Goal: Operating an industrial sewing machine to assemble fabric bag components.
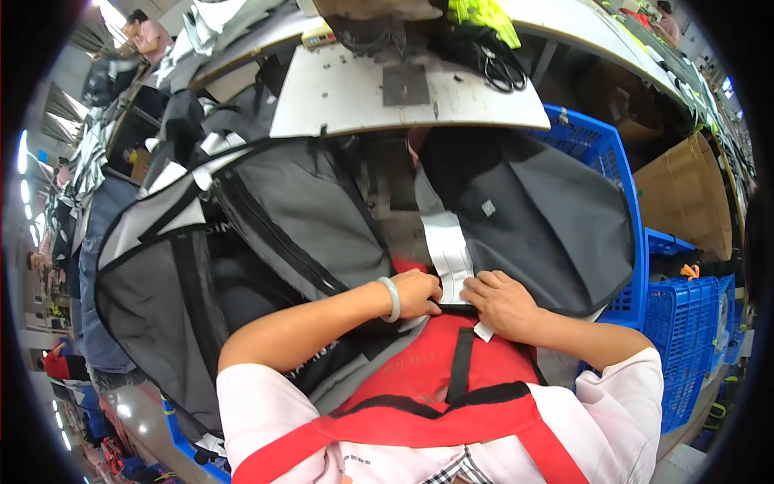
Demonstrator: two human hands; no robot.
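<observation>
A large grey fabric bag piece with black trim and a black zipper (pixel 274 234) spreads across my lap and to the left. A white label strip (pixel 448 250) lies along the edge of another dark grey fabric panel (pixel 540 218) on the right. My left hand (pixel 413 294), with a pale bangle on its wrist, is closed at the label's lower left corner, fingertips pinching the edge. Opposite it, my right hand (pixel 501 303) closes on the label's lower right side. A small white tag (pixel 483 331) hangs below my right fingers. The red apron (pixel 435 355) lies under both hands.
Ahead stands a white worktable (pixel 322 97) with a sewing machine (pixel 371 32), black-handled scissors (pixel 503 71) and bright yellow fabric (pixel 488 18). To the right are a blue plastic crate (pixel 625 161), a stacked blue basket (pixel 681 331) and a cardboard box (pixel 685 194). Other people work farther off.
</observation>
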